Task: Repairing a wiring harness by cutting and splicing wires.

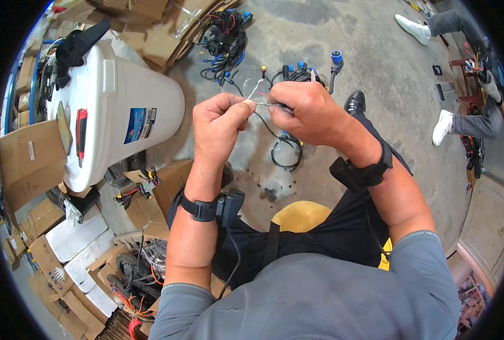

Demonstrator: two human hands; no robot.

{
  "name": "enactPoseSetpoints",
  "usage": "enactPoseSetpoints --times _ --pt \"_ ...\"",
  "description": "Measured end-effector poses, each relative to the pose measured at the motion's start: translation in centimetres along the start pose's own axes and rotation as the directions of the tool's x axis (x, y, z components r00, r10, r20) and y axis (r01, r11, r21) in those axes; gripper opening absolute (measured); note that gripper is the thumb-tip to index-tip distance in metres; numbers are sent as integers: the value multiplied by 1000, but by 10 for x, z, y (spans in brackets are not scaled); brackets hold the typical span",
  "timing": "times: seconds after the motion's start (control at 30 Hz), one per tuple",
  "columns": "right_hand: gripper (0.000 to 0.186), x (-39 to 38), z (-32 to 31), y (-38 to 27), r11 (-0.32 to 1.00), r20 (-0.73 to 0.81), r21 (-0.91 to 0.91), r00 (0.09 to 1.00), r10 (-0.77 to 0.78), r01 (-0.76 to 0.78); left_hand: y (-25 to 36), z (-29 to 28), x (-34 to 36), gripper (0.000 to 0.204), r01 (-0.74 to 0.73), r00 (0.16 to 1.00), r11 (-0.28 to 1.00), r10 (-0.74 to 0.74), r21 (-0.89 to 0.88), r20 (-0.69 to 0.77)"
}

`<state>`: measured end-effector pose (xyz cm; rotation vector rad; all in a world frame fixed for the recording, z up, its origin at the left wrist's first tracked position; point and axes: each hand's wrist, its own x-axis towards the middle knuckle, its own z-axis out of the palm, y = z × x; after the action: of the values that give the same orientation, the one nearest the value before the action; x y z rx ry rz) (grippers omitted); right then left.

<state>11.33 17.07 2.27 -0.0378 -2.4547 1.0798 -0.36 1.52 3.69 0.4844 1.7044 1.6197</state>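
In front of me both my hands meet over thin stripped wires (257, 89). My left hand (221, 120) is closed, pinching the pale strands between thumb and forefinger. My right hand (306, 112) is a fist just to the right, its thumb side at the wire ends. A slim dark thing (284, 107) shows in that fist; its kind is mostly hidden by the fingers. A short red wire shows between the hands. Below them a black cable (266, 126) runs down to a coil (286, 156) on the floor.
A large white plastic tub (164, 102) stands at left, a red utility knife (81, 133) on it. Black cable bundles (226, 45) and a blue-ended plug (336, 58) lie ahead. Cardboard boxes (34, 161) crowd the left. Another person's legs (472, 126) are at right. I sit on a yellow seat (303, 214).
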Motion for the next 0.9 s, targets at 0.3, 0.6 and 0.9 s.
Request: enactPoseSetpoints --times 0.3,0.6,0.9 --pt "12 1 -14 -1 851 269 361 916 297 -382 -8 -4 3 20 -50 991 998 54 -35 124" --pt "19 2 -21 -2 369 577 598 701 419 -712 -6 -2 2 21 -98 988 995 99 -16 117" --pt "18 0 -24 -3 323 637 595 677 369 -736 -9 -2 2 16 -149 983 989 148 -3 104"
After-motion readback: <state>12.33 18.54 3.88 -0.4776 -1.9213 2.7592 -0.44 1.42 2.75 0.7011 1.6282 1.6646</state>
